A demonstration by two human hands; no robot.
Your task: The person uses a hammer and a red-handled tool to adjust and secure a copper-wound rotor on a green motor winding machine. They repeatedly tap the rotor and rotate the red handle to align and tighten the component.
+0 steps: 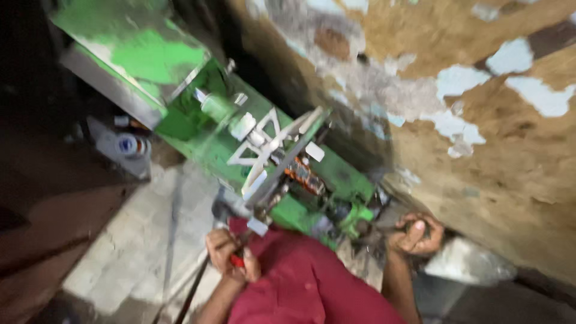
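Note:
A green machine (240, 132) with a white spoked wheel (264, 150) and a grey metal frame stands slanted across the middle, blurred. My left hand (231, 255) sits at the machine's lower end, closed on a tool with a red handle (238, 260); a thin dark rod runs down from it. Further right, beside the machine's lower corner, my right hand (417, 234) is curled around a small dark part that I cannot make out. A dark red cloth (300, 282) lies between my two forearms.
A wall with peeling brown and pale blue paint (480, 120) fills the right side. A white plastic bottle (126, 145) lies left of the machine. Pale stone slabs (138, 240) are under the left hand. A whitish bag (468, 261) sits by the right hand.

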